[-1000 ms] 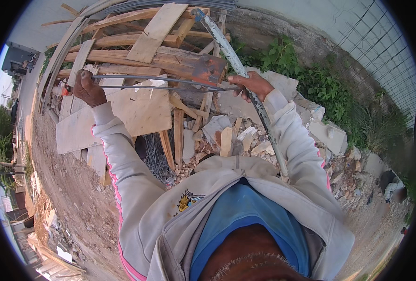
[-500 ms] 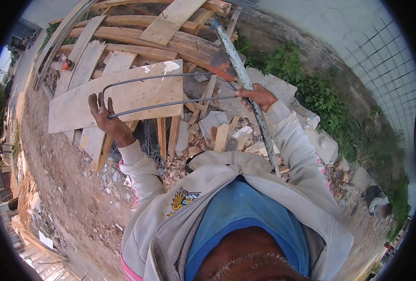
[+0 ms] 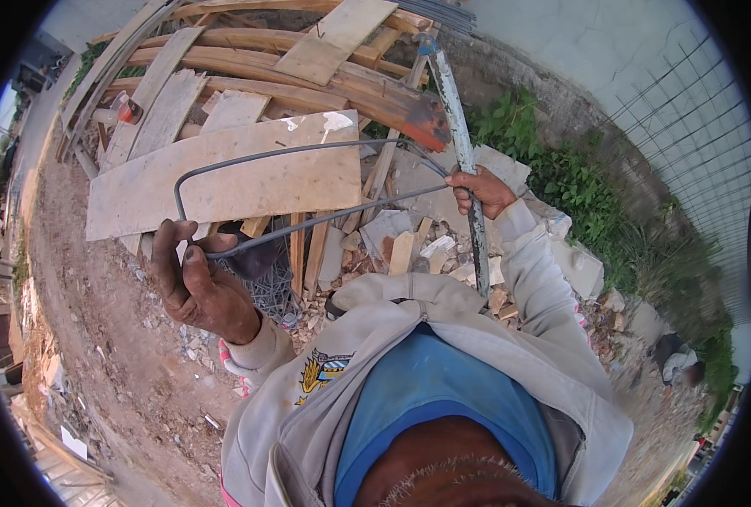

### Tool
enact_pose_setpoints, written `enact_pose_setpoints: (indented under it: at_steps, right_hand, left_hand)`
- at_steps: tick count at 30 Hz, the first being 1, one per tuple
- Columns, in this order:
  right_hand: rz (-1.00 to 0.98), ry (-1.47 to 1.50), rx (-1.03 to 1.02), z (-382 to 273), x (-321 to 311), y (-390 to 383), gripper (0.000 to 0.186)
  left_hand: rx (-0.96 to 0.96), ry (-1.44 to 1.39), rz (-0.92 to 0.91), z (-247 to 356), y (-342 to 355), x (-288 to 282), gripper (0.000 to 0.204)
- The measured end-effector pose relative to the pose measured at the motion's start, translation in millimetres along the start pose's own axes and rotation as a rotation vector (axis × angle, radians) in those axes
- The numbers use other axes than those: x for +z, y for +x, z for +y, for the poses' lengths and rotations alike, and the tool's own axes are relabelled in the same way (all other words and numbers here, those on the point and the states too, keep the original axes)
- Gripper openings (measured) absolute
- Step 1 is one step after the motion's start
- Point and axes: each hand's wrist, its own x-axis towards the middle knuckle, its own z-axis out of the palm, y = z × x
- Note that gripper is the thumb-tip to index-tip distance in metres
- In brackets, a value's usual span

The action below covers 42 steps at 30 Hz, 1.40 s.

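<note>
The left hand (image 3: 211,291) is closed round one corner of a bent grey rod (image 3: 274,153), which spans above a pale board (image 3: 223,188) to the right hand (image 3: 487,193), clamped on its far end and a paint-worn pipe (image 3: 454,97).

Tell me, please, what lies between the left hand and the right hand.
In the head view, a bent rod spans from the left hand to the right.

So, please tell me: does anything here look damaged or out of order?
Yes. The pale bar at the right hand looks worn: its paint is patchy, with dark spots. Broken rubble also lies scattered around the bar's lower end.
</note>
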Motion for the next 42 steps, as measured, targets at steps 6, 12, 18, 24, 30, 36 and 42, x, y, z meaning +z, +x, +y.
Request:
enact_pose_setpoints:
  at_steps: [6, 12, 18, 24, 30, 36, 42]
  right_hand:
    - [0.074, -0.15, -0.251, -24.5, 18.6, -5.5, 0.023]
    - [0.189, -0.383, -0.449, -77.3, -23.5, 45.9, 0.021]
    - [0.103, -0.571, -0.455, -89.8, -42.5, 81.0, 0.022]
    - [-0.028, -0.636, -0.44, -100.8, -43.3, 85.0, 0.031]
    - [-0.149, -0.752, -0.451, -111.1, -55.2, 95.2, 0.039]
    - [-0.267, -0.754, -0.435, -115.3, -62.8, 105.9, 0.044]
    - [-0.178, -0.929, -0.467, -125.7, -56.9, 92.2, 0.041]
  left_hand:
    - [0.097, 0.008, 0.009, -11.8, -3.7, -22.0, 0.041]
    - [-0.12, 0.303, -0.23, -56.4, -28.4, -17.8, 0.055]
    - [-0.312, 0.443, -0.173, -90.3, -100.2, -19.6, 0.061]
    - [-0.369, 0.547, 0.075, -87.7, -139.0, 1.4, 0.07]
    - [-0.316, 0.753, 0.221, -86.8, -157.2, 18.4, 0.067]
    - [-0.38, 0.645, 0.371, -58.3, -180.4, 48.2, 0.064]
    - [-0.515, 0.545, 0.498, -81.3, -196.2, 18.0, 0.047]
